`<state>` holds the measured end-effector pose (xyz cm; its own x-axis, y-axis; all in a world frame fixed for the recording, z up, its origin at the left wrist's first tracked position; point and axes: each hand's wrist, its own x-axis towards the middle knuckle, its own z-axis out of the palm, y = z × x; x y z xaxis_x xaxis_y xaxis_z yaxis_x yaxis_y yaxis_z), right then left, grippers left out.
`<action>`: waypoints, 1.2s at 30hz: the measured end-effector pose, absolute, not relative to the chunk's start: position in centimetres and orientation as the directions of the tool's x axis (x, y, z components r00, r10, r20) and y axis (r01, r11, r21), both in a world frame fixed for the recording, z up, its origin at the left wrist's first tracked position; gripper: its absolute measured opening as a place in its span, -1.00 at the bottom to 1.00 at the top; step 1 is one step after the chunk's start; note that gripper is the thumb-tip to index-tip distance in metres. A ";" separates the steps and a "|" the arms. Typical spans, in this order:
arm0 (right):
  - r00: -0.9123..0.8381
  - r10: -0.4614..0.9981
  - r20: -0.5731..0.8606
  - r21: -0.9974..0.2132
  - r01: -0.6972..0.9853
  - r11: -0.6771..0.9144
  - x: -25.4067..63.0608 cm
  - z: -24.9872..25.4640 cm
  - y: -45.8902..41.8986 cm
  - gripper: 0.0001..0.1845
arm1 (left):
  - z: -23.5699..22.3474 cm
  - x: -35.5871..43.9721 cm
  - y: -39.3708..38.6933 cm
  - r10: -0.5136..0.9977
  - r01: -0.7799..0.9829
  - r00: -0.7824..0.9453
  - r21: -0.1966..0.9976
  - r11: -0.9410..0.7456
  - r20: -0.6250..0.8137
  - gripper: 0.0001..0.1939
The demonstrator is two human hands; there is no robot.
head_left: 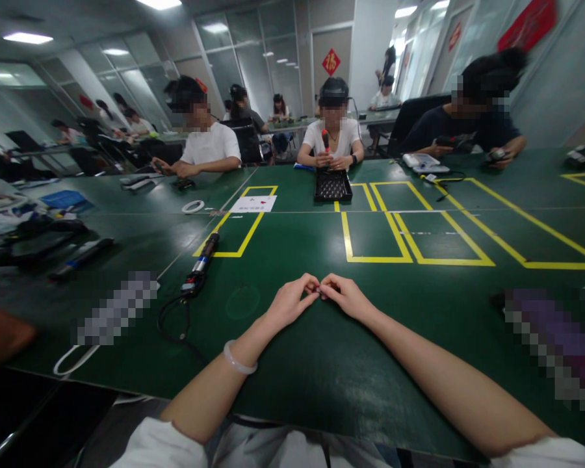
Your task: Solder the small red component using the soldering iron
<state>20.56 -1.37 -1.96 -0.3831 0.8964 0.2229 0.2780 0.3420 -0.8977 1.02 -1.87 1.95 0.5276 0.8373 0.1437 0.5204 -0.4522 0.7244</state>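
Observation:
My left hand (292, 300) and my right hand (345, 296) meet over the green table (351, 370), their fingertips pinched together. Between them is a tiny dark and reddish piece (319, 290), mostly hidden by the fingers, and its kind cannot be made out. Both hands seem to touch it. A pale bracelet (240, 359) circles my left wrist. To the left of my left hand lies a black cylindrical tool (205, 257) with a silver and blue band and a black cable.
Yellow tape outlines (377, 260) mark the table ahead. A white paper sheet (253, 204) and a tape roll (193, 207) lie at the far left. Across the table, a person holds a red-handled screwdriver (325, 140) over a black tray (332, 186). Blurred-out items lie at both sides.

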 end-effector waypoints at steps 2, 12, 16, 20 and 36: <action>-0.380 0.897 0.225 -0.908 0.252 0.334 20.6 -2.1 -1.3 -0.74 | 1.9 1.0 -1.8 0.845 0.531 0.514 0.720 -0.447 0.146 -0.82; -0.392 0.880 0.269 -0.910 0.195 0.365 20.4 -2.3 -1.3 -0.77 | 1.5 0.6 -1.3 0.848 0.504 0.512 0.752 -0.425 0.136 -0.78; -0.380 0.887 0.261 -0.908 0.215 0.360 20.4 -2.1 -1.4 -0.81 | 2.4 -0.1 -1.0 0.853 0.536 0.507 0.731 -0.422 0.121 -0.71; -0.380 0.894 0.240 -0.915 0.220 0.339 20.4 -1.9 -1.4 -0.82 | 4.1 -3.1 0.5 0.890 0.607 0.416 0.672 -0.424 0.186 -0.61; -0.399 0.889 0.226 -0.906 0.250 0.342 20.2 -2.2 -1.3 -0.82 | 1.5 -27.2 3.8 0.998 0.994 -0.068 0.091 0.067 0.000 -0.22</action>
<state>20.16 -1.28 -2.24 -0.3993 0.8886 0.2257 0.2504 0.3425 -0.9055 -27.19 3.84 1.52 -0.0677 0.9977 0.0002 0.9936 0.0674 0.0910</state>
